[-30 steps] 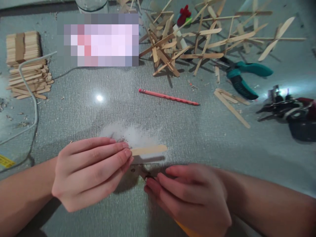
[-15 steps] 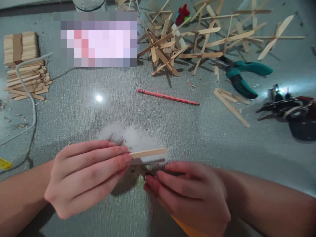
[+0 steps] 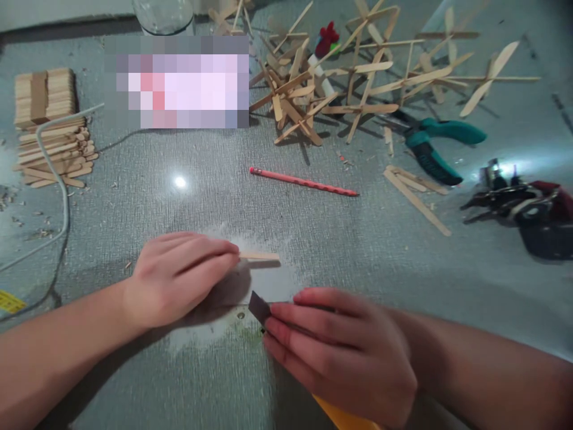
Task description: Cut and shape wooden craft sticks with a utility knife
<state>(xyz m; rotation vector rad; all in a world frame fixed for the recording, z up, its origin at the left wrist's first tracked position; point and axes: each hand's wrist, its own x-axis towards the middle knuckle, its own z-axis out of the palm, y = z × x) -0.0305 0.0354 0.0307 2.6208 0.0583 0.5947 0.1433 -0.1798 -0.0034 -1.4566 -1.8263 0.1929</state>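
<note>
My left hand [image 3: 183,278] is closed on a wooden craft stick [image 3: 262,257], pinching it between fingertips and thumb. The stick's free end points right, low above a patch of white dust [image 3: 273,280]. To the right, my right hand [image 3: 340,346] is wrapped round a utility knife [image 3: 344,415]. The dark, slant-tipped blade [image 3: 259,307] juts from its fingers toward the upper left, and part of the yellow-orange handle shows below the palm. Blade and stick are apart. A small round mark [image 3: 240,315] shows on the surface under the hands.
A red pencil [image 3: 304,181] lies beyond my hands. Farther back are several joined craft-stick pieces [image 3: 295,101], with teal pliers [image 3: 434,143] and dark tools [image 3: 528,206] at right. A banded stick bundle [image 3: 45,95], loose sticks [image 3: 58,155] and a grey cable [image 3: 65,203] are at left.
My left hand has turned and shifted slightly up and right, and less of the craft stick shows. The knife blade has come into clearer view in my right hand.
</note>
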